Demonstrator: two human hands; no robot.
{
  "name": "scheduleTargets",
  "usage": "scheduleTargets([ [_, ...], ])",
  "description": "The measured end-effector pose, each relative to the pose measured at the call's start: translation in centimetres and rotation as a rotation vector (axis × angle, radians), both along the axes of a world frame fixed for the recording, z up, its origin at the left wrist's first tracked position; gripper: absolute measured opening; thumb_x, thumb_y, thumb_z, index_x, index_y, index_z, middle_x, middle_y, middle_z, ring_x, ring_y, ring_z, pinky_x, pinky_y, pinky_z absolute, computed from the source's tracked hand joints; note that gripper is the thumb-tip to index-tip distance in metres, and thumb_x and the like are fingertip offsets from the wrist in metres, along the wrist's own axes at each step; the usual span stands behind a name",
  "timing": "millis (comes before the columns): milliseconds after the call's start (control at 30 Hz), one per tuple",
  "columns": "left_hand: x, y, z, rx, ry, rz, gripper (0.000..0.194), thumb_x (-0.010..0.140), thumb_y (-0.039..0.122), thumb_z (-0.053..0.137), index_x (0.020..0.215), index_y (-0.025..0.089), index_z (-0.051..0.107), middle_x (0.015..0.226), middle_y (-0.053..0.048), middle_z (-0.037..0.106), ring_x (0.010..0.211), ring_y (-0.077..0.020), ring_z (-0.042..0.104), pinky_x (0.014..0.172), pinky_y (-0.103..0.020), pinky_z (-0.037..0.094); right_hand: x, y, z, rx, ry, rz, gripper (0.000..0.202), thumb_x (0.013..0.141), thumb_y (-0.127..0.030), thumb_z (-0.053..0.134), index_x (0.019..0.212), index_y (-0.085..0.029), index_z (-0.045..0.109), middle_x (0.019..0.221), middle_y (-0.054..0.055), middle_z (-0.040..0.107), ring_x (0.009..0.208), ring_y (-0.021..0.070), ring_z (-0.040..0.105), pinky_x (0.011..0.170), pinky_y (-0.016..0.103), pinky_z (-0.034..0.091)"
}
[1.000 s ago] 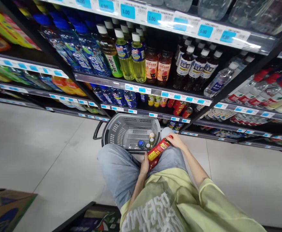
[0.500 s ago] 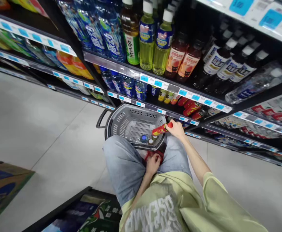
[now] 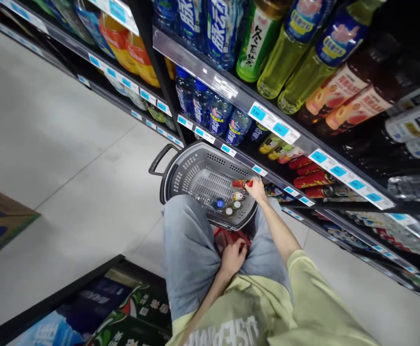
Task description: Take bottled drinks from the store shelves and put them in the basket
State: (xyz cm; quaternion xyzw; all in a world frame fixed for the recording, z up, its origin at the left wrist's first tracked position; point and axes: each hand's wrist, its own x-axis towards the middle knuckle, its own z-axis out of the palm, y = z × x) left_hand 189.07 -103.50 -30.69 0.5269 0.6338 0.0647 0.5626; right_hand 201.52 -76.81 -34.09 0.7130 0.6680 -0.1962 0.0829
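Right hand [image 3: 256, 190]: fingers pinching the cap end of a red bottle [image 3: 239, 184]. Bottle is at the right part of a grey basket [image 3: 188, 175], inside the rim outline as seen from above. Whether it touches the basket floor — cannot tell from this angle. Just beside it in the basket: a blue-capped bottle [image 3: 219, 203] and a few white-capped bottles [image 3: 229, 211], grouped toward the person. Left hand [image 3: 233, 255]: between the thighs, fingers loosely bent, next to a red surface [image 3: 223, 239]; cannot tell whether they hold anything. Basket stands at the knees, before the drink shelves; black handle [image 3: 155, 161] out at the left. Shelves — blue bottles [image 3: 236, 127], yellow-green bottles [image 3: 277, 62], red cans [image 3: 313, 179]. Printed carton [image 3: 4, 216] on the pale floor [image 3: 87, 125], left edge of view.
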Motion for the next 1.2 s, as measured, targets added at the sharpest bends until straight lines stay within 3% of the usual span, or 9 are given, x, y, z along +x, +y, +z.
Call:
scheduleTargets([
  [267, -0.2, -0.1, -0.4, -0.034, -0.146, 0.128, 0.023, 0.104, 0.024, 0.052, 0.115, 0.023, 0.073, 0.099, -0.005, 0.084, 0.097, -0.0219, 0.080, 0.087, -0.029, 0.051, -0.5, 1.5, -5.7, -0.194, -0.192, 0.136, 0.040, 0.101, -0.020, 0.062, 0.141, -0.021, 0.066, 0.137, 0.016, 0.066, 0.110, 0.0234, 0.074, 0.096, 0.031, 0.054],
  [400, -0.3, -0.1, -0.6, -0.049, -0.192, 0.169, 0.023, 0.104, 0.024, 0.050, 0.111, 0.024, 0.071, 0.100, -0.004, 0.084, 0.098, -0.0219, 0.080, 0.090, -0.030, 0.052, -1.1, 1.6, -7.8, -0.263, -0.226, 0.148, 0.045, 0.104, -0.009, 0.047, 0.142, -0.022, 0.068, 0.139, 0.018, 0.065, 0.111, 0.0228, 0.075, 0.097, 0.031, 0.055],
  [667, -0.4, 0.0, -1.0, -0.067, -0.200, 0.225, 0.027, 0.102, 0.030, 0.046, 0.112, 0.024, 0.070, 0.106, -0.007, 0.083, 0.101, -0.0247, 0.079, 0.093, -0.034, 0.054, -1.3, 2.0, -10.9, -0.294, -0.207, 0.144, 0.046, 0.108, -0.009, 0.036, 0.139, -0.017, 0.070, 0.141, 0.023, 0.064, 0.121, 0.0268, 0.073, 0.103, 0.035, 0.056],
  [800, -0.4, 0.2, -1.3, -0.072, -0.203, 0.242, 0.028, 0.101, 0.034, 0.046, 0.111, 0.024, 0.070, 0.108, -0.007, 0.083, 0.103, -0.0249, 0.079, 0.094, -0.034, 0.054, -0.8, 2.3, -11.4, -0.284, -0.181, 0.134, 0.052, 0.107, -0.007, 0.037, 0.152, -0.019, 0.061, 0.152, 0.021, 0.059, 0.121, 0.0247, 0.074, 0.104, 0.034, 0.057],
  [900, -0.4, 0.3, -1.4, -0.065, -0.199, 0.239, 0.029, 0.101, 0.035, 0.045, 0.110, 0.023, 0.070, 0.103, -0.007, 0.083, 0.099, -0.0245, 0.079, 0.092, -0.034, 0.054, -0.6, 1.8, -11.3, -0.254, -0.139, 0.097, 0.064, 0.104, -0.006, 0.041, 0.166, -0.022, 0.045, 0.169, 0.019, 0.044, 0.123, 0.0236, 0.073, 0.106, 0.033, 0.058],
  [1000, -0.4, 0.3, -1.5, -0.049, -0.185, 0.229, 0.029, 0.100, 0.035, 0.045, 0.108, 0.023, 0.070, 0.097, -0.006, 0.082, 0.093, -0.0235, 0.079, 0.088, -0.032, 0.054, -0.4, 0.6, -10.6, -0.197, -0.033, 0.052, 0.071, 0.100, -0.007, 0.048, 0.169, -0.022, 0.039, 0.178, 0.015, 0.030, 0.129, 0.0243, 0.071, 0.113, 0.034, 0.055],
  [1100, -0.3, 0.4, -1.5, -0.034, -0.173, 0.219, 0.028, 0.100, 0.035, 0.048, 0.109, 0.023, 0.072, 0.096, -0.005, 0.083, 0.091, -0.0222, 0.079, 0.086, -0.030, 0.054, 0.0, -0.9, -9.5, -0.131, 0.101, 0.023, 0.067, 0.100, -0.010, 0.053, 0.166, -0.018, 0.045, 0.179, 0.013, 0.030, 0.144, 0.0230, 0.060, 0.124, 0.032, 0.044],
  [1200, -0.2, 0.4, -1.6, -0.017, -0.146, 0.199, 0.027, 0.100, 0.033, 0.049, 0.110, 0.024, 0.073, 0.092, -0.004, 0.082, 0.088, -0.0218, 0.078, 0.084, -0.029, 0.055, 0.6, -2.0, -8.4, -0.083, 0.226, -0.029, 0.059, 0.100, -0.012, 0.055, 0.159, -0.015, 0.052, 0.172, 0.014, 0.043, 0.152, 0.0201, 0.050, 0.130, 0.032, 0.036],
])
